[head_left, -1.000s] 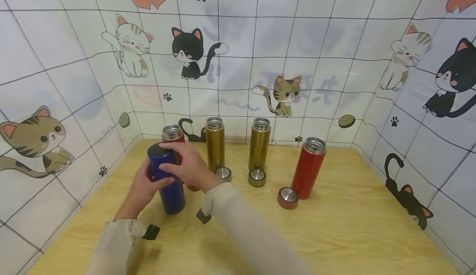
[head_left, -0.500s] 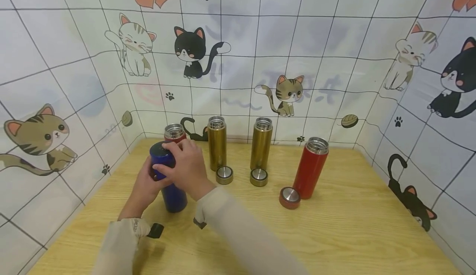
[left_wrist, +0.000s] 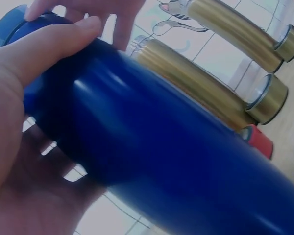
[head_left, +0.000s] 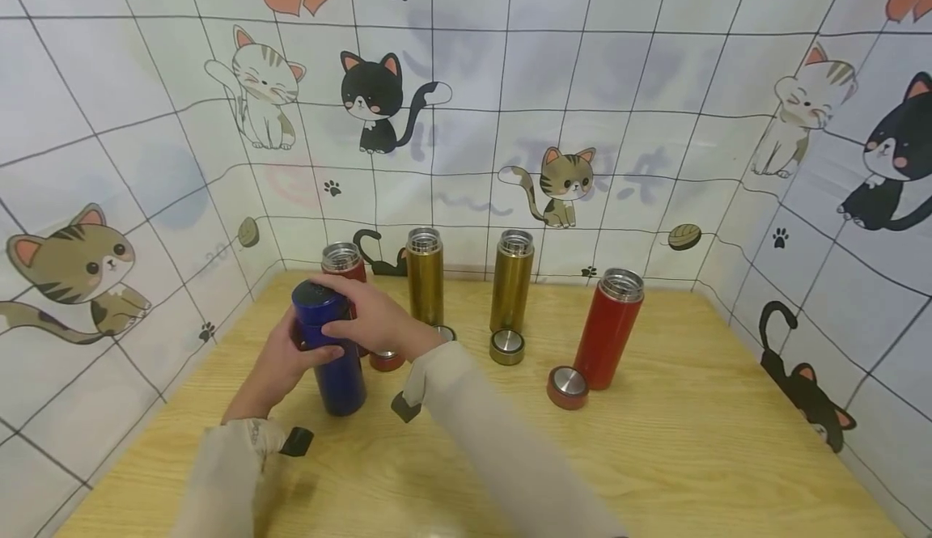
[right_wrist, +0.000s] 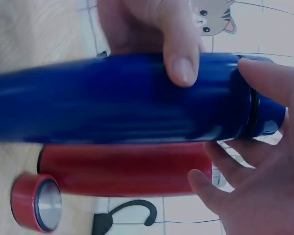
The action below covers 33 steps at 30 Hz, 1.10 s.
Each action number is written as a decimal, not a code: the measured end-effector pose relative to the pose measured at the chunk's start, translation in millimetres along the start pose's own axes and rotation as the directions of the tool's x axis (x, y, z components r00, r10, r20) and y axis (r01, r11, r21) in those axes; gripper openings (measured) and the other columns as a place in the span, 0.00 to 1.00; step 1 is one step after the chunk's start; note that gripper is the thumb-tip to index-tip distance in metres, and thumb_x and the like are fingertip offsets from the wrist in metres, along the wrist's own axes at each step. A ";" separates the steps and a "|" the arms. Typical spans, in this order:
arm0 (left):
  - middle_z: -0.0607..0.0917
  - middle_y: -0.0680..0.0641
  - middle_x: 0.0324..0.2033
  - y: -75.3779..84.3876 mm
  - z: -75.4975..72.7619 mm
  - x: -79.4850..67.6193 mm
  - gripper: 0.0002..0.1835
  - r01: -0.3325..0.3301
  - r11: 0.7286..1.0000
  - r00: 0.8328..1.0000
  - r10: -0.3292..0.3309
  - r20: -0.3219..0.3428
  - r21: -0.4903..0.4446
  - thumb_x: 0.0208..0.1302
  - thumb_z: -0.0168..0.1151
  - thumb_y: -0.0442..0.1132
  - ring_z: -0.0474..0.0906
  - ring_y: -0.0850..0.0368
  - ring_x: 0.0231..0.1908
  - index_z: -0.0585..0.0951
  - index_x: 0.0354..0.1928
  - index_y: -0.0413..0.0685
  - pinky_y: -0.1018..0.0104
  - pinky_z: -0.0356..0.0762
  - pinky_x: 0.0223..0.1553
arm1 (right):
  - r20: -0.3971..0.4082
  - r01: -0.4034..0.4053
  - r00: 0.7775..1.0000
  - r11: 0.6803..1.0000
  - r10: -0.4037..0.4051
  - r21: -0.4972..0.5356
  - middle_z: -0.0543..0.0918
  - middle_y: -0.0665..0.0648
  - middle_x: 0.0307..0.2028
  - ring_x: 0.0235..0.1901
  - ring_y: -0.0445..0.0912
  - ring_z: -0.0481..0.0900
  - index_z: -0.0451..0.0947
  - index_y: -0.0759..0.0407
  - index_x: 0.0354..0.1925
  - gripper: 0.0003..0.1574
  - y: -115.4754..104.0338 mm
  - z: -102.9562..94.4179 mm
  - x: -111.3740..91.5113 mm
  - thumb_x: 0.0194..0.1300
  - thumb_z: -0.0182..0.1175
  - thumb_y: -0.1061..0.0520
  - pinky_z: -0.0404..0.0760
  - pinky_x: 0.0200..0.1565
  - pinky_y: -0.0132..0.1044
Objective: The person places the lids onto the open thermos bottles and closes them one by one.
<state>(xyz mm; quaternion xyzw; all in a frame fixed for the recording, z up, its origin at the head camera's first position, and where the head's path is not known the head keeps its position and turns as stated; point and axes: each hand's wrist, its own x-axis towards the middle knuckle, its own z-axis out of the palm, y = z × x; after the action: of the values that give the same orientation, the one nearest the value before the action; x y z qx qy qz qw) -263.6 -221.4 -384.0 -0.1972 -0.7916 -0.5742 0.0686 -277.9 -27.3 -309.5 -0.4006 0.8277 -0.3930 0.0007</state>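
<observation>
A blue thermos bottle (head_left: 341,388), capped with a dark-topped blue lid (head_left: 311,303), stands at the left of the table. My left hand (head_left: 280,360) grips its upper body, the thumb (left_wrist: 59,44) lying across the front in the left wrist view. From the right, my right hand (head_left: 374,319) holds the lid, with the thumb close to the dark seam. Right behind stands an uncapped red thermos (right_wrist: 127,169), partly hidden by my right hand in the head view. A red lid (right_wrist: 25,203) lies beside its base.
Two uncapped gold thermoses (head_left: 425,283) (head_left: 512,287) stand at the back. One gold lid (head_left: 506,348) shows fully; another (head_left: 446,333) is mostly behind my right wrist. To the right are an uncapped red thermos (head_left: 607,332) and its lid (head_left: 567,388). Cat-printed walls (head_left: 466,141) enclose the wooden table (head_left: 692,441).
Half a second ago my right hand was turned further round the lid; now its wrist has swung back to the right, uncovering the rear red lid. The blue thermos stays about where it was.
</observation>
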 end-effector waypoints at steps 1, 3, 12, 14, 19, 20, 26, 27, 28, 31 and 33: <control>0.71 0.38 0.62 0.4 -1.0 0.5 0.47 0.002 1.000 1.000 -0.002 0.011 -0.002 0.57 0.71 0.36 0.72 0.41 0.57 0.54 0.74 0.48 0.49 0.73 0.55 | 0.013 -0.001 1.000 1.000 0.001 -0.005 0.72 0.50 0.63 0.58 0.43 0.73 0.55 0.40 0.74 0.45 1.0 -1.7 0.0 0.66 0.64 0.57 0.73 0.57 0.39; 0.70 0.38 0.62 1.6 -2.3 1.3 0.47 0.008 1.000 1.000 -0.008 0.027 -0.002 0.58 0.71 0.36 0.71 0.40 0.58 0.53 0.74 0.49 0.43 0.71 0.55 | 0.017 -0.009 1.000 0.999 0.010 -0.034 0.72 0.49 0.63 0.58 0.43 0.74 0.55 0.38 0.74 0.46 1.6 -3.6 -0.6 0.66 0.64 0.55 0.74 0.56 0.40; 0.68 0.37 0.64 7.3 0.3 1.2 0.48 0.033 0.999 0.999 -0.032 0.022 -0.015 0.58 0.71 0.37 0.67 0.36 0.61 0.51 0.74 0.51 0.34 0.64 0.58 | -0.092 0.017 0.995 0.968 -0.041 -0.249 0.78 0.48 0.55 0.52 0.41 0.73 0.60 0.39 0.73 0.45 2.7 -0.9 -4.5 0.62 0.68 0.48 0.74 0.53 0.34; 0.68 0.36 0.64 8.1 0.8 0.4 0.49 0.039 0.999 0.999 -0.038 0.016 -0.021 0.58 0.71 0.37 0.67 0.35 0.61 0.51 0.75 0.51 0.33 0.64 0.58 | -0.137 0.022 0.988 0.939 -0.073 -0.342 0.80 0.48 0.53 0.48 0.41 0.73 0.63 0.42 0.72 0.44 2.5 1.7 -5.7 0.61 0.68 0.45 0.72 0.50 0.32; 0.68 0.36 0.64 7.8 0.8 -0.5 0.49 0.045 0.999 0.999 -0.045 0.003 -0.025 0.57 0.72 0.37 0.67 0.34 0.61 0.51 0.75 0.51 0.33 0.64 0.58 | -0.239 0.002 0.960 0.859 -0.144 -0.511 0.83 0.48 0.50 0.39 0.42 0.68 0.70 0.46 0.68 0.40 -1.8 7.9 -10.2 0.60 0.68 0.40 0.68 0.45 0.33; 0.68 0.36 0.64 7.4 0.0 -0.6 0.49 0.044 0.999 0.999 -0.044 -0.001 -0.021 0.57 0.72 0.37 0.67 0.34 0.61 0.52 0.74 0.51 0.34 0.64 0.58 | -0.252 0.001 0.954 0.847 -0.160 -0.532 0.83 0.49 0.50 0.38 0.42 0.68 0.71 0.46 0.67 0.40 -3.0 8.8 -10.7 0.59 0.68 0.40 0.68 0.46 0.33; 0.71 0.37 0.62 4.1 -2.3 0.4 0.47 0.015 1.000 1.000 -0.016 -0.008 0.000 0.58 0.72 0.38 0.70 0.38 0.59 0.54 0.73 0.48 0.39 0.69 0.56 | -0.280 -0.024 0.940 0.778 -0.196 -0.627 0.82 0.48 0.50 0.42 0.44 0.71 0.73 0.46 0.64 0.38 -7.6 9.6 -10.3 0.58 0.68 0.37 0.71 0.48 0.36; 0.71 0.37 0.62 3.6 -2.3 0.5 0.47 0.009 1.000 1.000 -0.009 -0.005 0.001 0.58 0.72 0.37 0.71 0.39 0.58 0.54 0.73 0.48 0.40 0.70 0.56 | -0.273 -0.023 0.944 0.784 -0.188 -0.621 0.81 0.49 0.51 0.44 0.45 0.72 0.73 0.46 0.63 0.38 -7.6 8.6 -9.2 0.57 0.68 0.37 0.71 0.49 0.37; 0.71 0.37 0.62 2.7 -2.5 0.8 0.47 0.003 1.000 1.000 -0.003 -0.002 0.004 0.57 0.72 0.37 0.71 0.39 0.58 0.54 0.73 0.48 0.42 0.71 0.56 | -0.259 -0.014 0.950 0.801 -0.176 -0.599 0.80 0.49 0.53 0.47 0.46 0.72 0.72 0.47 0.64 0.39 -7.1 7.3 -7.8 0.57 0.69 0.38 0.71 0.51 0.37; 0.71 0.37 0.62 1.2 -2.8 0.8 0.47 0.003 1.000 1.000 -0.003 0.012 -0.003 0.57 0.72 0.36 0.71 0.40 0.58 0.54 0.74 0.47 0.42 0.70 0.56 | -0.177 0.029 0.978 0.913 -0.110 -0.406 0.75 0.50 0.59 0.55 0.46 0.71 0.67 0.47 0.66 0.40 -1.3 3.4 -2.1 0.59 0.69 0.45 0.71 0.56 0.38; 0.71 0.38 0.62 0.8 -2.3 -0.3 0.47 0.014 1.000 1.000 -0.014 0.016 -0.008 0.57 0.72 0.37 0.71 0.40 0.58 0.54 0.74 0.48 0.42 0.70 0.56 | -0.090 0.052 0.993 0.980 -0.070 -0.195 0.73 0.51 0.61 0.59 0.45 0.71 0.63 0.47 0.70 0.42 5.0 1.2 2.0 0.61 0.69 0.51 0.70 0.59 0.38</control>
<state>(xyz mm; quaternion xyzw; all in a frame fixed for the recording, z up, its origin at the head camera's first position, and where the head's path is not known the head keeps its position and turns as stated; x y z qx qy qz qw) -263.3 -223.4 -382.5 -0.1966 -0.7910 -0.5765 0.0576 -282.2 -27.5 -312.9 -0.4046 0.8481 -0.3301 -0.0900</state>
